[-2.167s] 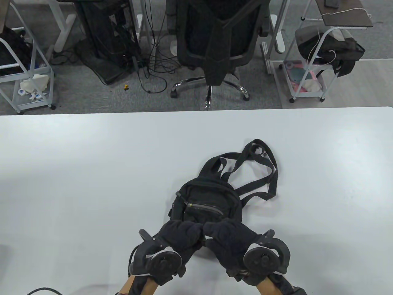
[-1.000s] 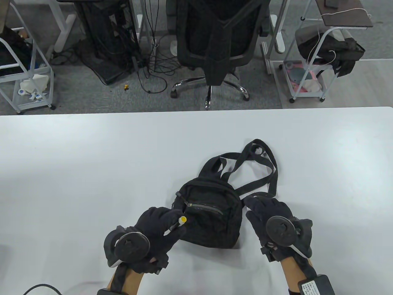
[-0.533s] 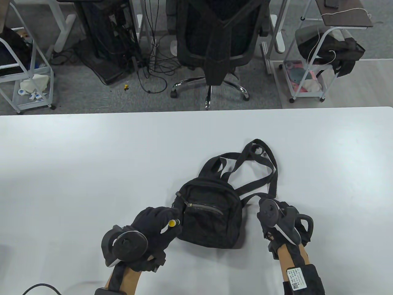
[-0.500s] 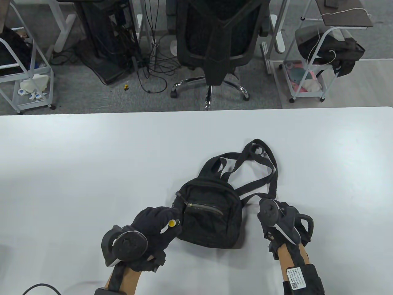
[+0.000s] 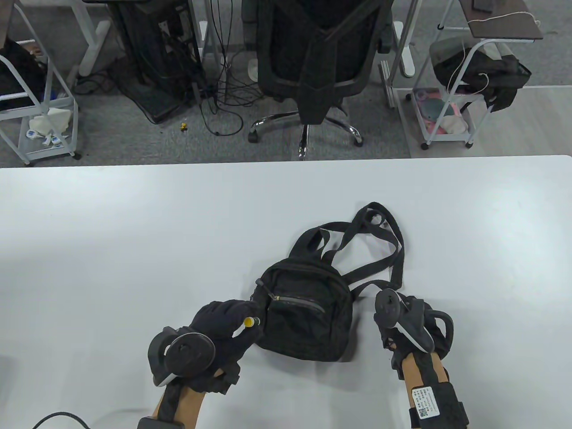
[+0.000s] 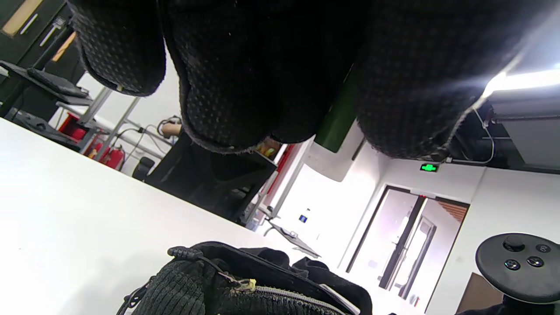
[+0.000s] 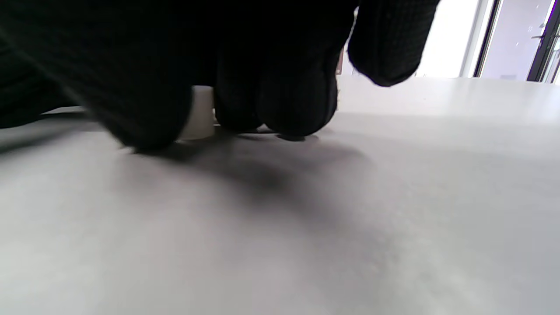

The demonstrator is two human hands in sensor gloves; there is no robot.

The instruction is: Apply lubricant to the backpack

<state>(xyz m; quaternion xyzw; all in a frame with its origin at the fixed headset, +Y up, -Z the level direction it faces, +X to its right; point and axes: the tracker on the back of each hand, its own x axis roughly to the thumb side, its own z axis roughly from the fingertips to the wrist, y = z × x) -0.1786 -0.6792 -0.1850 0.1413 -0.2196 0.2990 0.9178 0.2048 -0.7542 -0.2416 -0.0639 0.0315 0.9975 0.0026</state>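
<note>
Left hand (image 5: 223, 324), black sensor glove, round tracker on its back: fingers curled around a slim stick-shaped lubricant applicator with a yellow tip (image 5: 247, 321). The yellow tip points toward the near left corner of the small black fabric backpack (image 5: 306, 313) and sits just beside it. Whether the tip touches the fabric cannot be told.

Right hand (image 5: 413, 324), black sensor glove, tracker turned on edge: set down on the white table (image 5: 111, 250) just right of the backpack, near the loose black shoulder straps (image 5: 380, 250). Fingers are hidden under the tracker in the table view, so how far they are spread cannot be told there.

Backpack: lies flat near the table's front centre, between the two hands, front pocket zipper (image 5: 297, 303) facing up, straps trailing toward the far right.

Left wrist view only: the curled gloved fingers (image 6: 232, 74) seen from beneath, closed together; a dark green cylindrical body (image 6: 339, 122) showing between them; the backpack's ribbed fabric and the pale metal zipper slider (image 6: 247, 285) with its black cord pull, directly below the hand.

Right wrist view only: the right hand's fingertips (image 7: 288, 105) bent down and resting on the table surface, with a small white cap-like object (image 7: 199, 113) pinched or pressed between them and the thumb. Its exact nature is unclear.
</note>
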